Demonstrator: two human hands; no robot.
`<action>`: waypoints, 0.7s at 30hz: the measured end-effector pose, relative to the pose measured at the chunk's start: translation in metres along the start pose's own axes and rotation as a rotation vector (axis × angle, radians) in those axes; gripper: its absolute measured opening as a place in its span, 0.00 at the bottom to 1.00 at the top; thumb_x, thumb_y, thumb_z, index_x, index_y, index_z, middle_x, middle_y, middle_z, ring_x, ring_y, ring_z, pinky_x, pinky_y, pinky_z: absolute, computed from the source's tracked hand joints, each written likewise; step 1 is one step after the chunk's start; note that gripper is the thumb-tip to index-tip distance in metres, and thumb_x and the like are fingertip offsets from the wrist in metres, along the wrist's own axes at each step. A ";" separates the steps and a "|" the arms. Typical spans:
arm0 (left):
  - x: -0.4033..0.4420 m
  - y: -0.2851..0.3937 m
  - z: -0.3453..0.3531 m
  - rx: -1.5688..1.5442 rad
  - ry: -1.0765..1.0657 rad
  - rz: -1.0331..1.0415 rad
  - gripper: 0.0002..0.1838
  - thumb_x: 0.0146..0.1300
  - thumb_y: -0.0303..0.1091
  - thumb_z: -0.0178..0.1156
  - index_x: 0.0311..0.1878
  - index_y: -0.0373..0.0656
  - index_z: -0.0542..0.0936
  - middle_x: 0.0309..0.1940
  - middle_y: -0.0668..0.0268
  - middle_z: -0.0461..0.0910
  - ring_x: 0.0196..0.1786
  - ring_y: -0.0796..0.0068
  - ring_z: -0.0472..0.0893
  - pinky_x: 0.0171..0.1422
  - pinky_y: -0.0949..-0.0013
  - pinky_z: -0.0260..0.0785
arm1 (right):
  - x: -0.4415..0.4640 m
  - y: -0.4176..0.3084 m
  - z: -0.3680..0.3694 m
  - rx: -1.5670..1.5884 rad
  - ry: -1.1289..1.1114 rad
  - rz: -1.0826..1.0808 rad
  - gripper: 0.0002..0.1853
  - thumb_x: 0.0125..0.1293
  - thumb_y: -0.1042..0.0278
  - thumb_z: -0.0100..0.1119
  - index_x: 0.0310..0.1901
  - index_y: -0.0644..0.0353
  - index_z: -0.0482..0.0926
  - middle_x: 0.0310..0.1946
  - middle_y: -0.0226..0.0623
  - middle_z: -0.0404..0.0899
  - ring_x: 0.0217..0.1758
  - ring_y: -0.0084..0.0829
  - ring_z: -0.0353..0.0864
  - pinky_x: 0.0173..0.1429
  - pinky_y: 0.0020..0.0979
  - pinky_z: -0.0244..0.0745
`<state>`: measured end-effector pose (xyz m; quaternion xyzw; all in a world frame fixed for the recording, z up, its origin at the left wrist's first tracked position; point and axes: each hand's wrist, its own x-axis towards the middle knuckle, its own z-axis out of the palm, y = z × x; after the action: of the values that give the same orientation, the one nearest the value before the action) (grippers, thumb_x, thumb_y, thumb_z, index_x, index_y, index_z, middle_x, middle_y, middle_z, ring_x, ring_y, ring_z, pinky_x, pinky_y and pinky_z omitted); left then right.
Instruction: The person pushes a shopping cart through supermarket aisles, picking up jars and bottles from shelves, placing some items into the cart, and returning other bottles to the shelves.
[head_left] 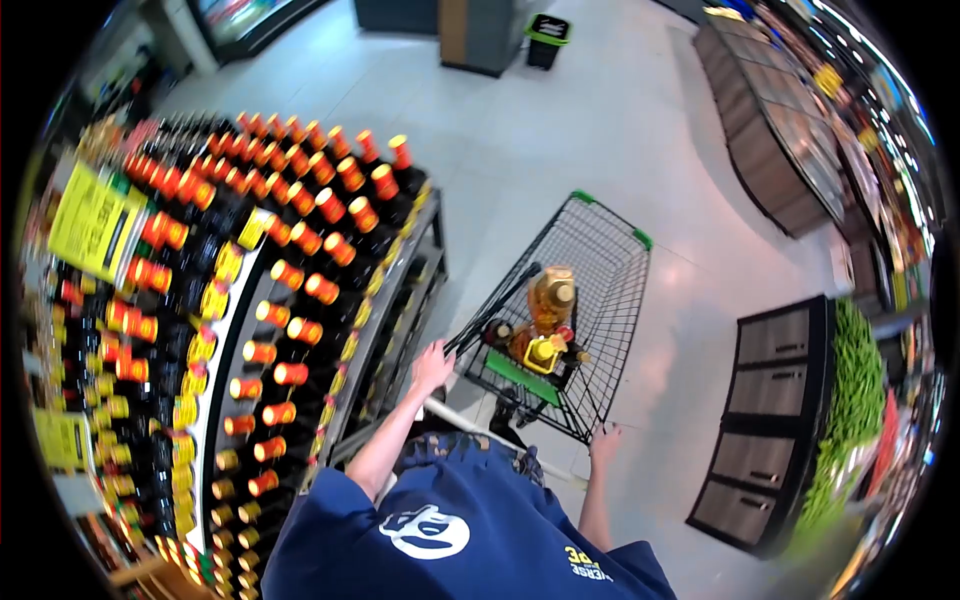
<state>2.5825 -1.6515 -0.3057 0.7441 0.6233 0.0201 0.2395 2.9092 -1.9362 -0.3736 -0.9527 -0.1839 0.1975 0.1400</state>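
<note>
A wire shopping cart (612,290) with green corners stands in front of me. Bottles (545,310), one with a yellow cap and handle, lie at its near end behind a green panel (522,375). My left hand (433,368) is closed on the cart's frame at its near left corner. At the near right corner my right hand (604,440) is closed on the frame too. A pale bar (470,425) runs across my waist between the hands.
Close on the left stands a shelf (425,225) packed with dark, red-capped bottles (330,205). A wooden cabinet with greens (775,400) is on the right. Farther off are a bin (547,45) and a long display case (765,130). Grey floor (640,110) lies ahead.
</note>
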 end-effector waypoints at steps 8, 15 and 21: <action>0.016 0.025 0.012 0.325 -0.169 -0.105 0.17 0.60 0.47 0.56 0.44 0.44 0.78 0.36 0.51 0.82 0.41 0.49 0.82 0.47 0.51 0.75 | 0.051 0.022 0.009 -0.225 -0.380 -0.041 0.20 0.51 0.59 0.61 0.40 0.67 0.80 0.33 0.55 0.82 0.40 0.53 0.82 0.44 0.45 0.77; 0.009 0.035 0.021 0.334 -0.036 -0.134 0.16 0.59 0.42 0.51 0.39 0.42 0.80 0.35 0.47 0.82 0.40 0.46 0.81 0.47 0.49 0.75 | 0.086 0.067 0.059 -0.043 -0.442 -0.137 0.17 0.51 0.71 0.60 0.41 0.73 0.74 0.36 0.58 0.80 0.42 0.53 0.82 0.46 0.45 0.78; -0.013 0.040 0.035 0.308 0.045 -0.191 0.17 0.58 0.44 0.51 0.37 0.42 0.82 0.35 0.48 0.81 0.41 0.47 0.81 0.49 0.50 0.74 | 0.091 0.071 0.044 -0.020 -0.420 -0.175 0.25 0.55 0.74 0.57 0.52 0.78 0.62 0.41 0.62 0.78 0.46 0.54 0.81 0.49 0.44 0.77</action>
<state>2.6278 -1.6800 -0.3179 0.7087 0.6921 -0.0819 0.1095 2.9892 -1.9543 -0.4659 -0.8723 -0.2930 0.3770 0.1060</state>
